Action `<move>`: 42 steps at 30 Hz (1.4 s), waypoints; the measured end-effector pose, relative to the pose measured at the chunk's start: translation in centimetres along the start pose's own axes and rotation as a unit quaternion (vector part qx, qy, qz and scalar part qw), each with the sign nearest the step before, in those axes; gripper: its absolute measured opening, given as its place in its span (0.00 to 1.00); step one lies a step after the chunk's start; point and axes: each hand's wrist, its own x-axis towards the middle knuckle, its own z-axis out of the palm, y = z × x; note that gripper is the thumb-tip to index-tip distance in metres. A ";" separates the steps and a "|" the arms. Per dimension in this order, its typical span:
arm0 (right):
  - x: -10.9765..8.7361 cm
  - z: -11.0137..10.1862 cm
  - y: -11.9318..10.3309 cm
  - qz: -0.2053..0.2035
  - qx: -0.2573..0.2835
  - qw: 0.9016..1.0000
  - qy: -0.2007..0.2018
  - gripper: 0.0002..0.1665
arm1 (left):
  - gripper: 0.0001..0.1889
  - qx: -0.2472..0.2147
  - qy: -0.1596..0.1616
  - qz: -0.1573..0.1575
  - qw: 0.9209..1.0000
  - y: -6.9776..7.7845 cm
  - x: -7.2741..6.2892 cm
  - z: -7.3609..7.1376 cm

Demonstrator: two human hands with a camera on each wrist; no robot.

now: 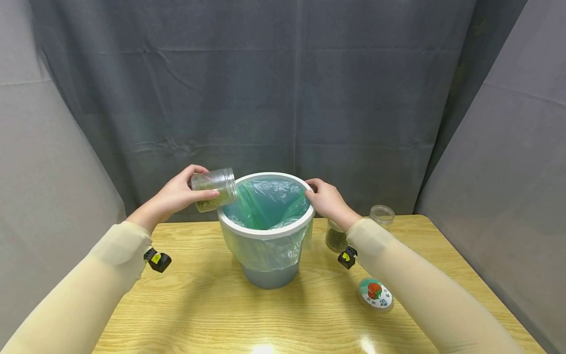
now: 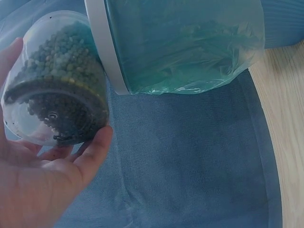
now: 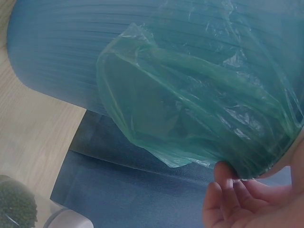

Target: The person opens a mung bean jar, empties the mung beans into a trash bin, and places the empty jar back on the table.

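My left hand [image 1: 174, 192] grips a clear jar [image 1: 211, 191] of small green bean-like grains. The jar tips sideways, its uncapped mouth right at the left rim of a blue-grey trash bin [image 1: 270, 279]. In the left wrist view the grains [image 2: 61, 52] lie along the jar's side and base. A thin green trash bag [image 1: 265, 250] lines the bin and folds down over its white rim. On the right side, my right hand [image 1: 328, 200] holds the rim, thumb over the edge and fingers outside against the bag, as the right wrist view shows.
Behind my right forearm stand another clear jar [image 1: 336, 240] with dark green contents and a clear container [image 1: 382, 215], partly hidden. A round lid [image 1: 376, 294] with a tomato picture lies on the wooden table [image 1: 185, 305]. Grey curtains [image 1: 221, 98] hang behind and on both sides.
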 end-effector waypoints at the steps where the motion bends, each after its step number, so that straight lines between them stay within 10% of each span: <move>1: 0.0 0.0 0.0 0.000 0.000 1.000 0.000 0.27 | 0.41 0.002 0.000 0.000 1.000 0.0 0.0 0.0; 42: 0.2 0.1 0.0 0.004 -0.007 1.000 0.003 0.27 | 0.39 0.039 -0.010 0.032 0.999 0.9 0.2 -0.2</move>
